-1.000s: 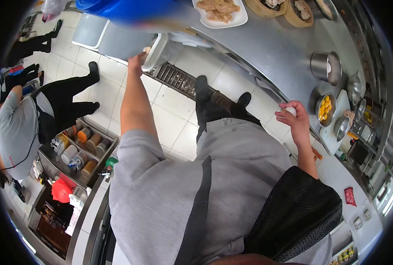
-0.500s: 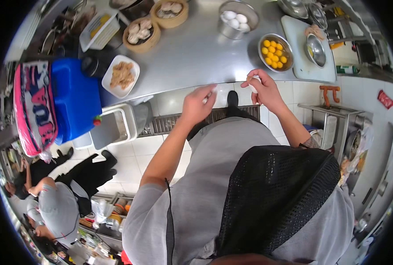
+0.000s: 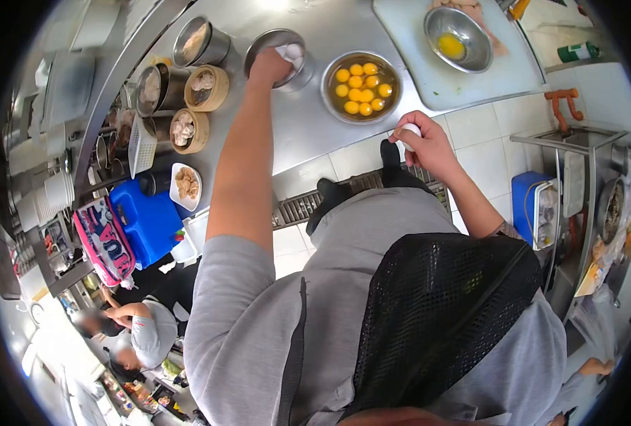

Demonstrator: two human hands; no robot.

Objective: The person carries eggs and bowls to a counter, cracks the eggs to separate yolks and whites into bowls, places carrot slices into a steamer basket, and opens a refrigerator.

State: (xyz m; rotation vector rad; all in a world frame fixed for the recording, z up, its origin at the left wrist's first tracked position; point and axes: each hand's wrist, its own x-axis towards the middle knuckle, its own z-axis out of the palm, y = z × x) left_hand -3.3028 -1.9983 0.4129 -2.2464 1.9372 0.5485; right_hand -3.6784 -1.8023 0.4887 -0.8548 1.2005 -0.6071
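My right hand (image 3: 427, 145) is closed around a white egg (image 3: 410, 133), held just off the table's front edge. To its upper left, a metal bowl (image 3: 327, 99) contains several whole yolks (image 3: 364, 94) in egg white. My left arm stretches across the table, and my left hand (image 3: 269, 67) dips into a metal pot (image 3: 261, 44) of white eggs (image 3: 293, 52). Its fingertips are hidden there, so any grip on an egg cannot be seen.
A cutting board (image 3: 418, 71) carries a metal bowl (image 3: 475, 64) with some yellow egg in it. Bamboo steamers (image 3: 216, 96), a white dish of pale food (image 3: 187, 183) and a blue container (image 3: 141, 220) stand leftward. Co-workers (image 3: 154, 330) are at lower left.
My left hand has moved from in front of my body, near the right hand, up into the pot of eggs. My right hand still holds an egg. The view has shifted.
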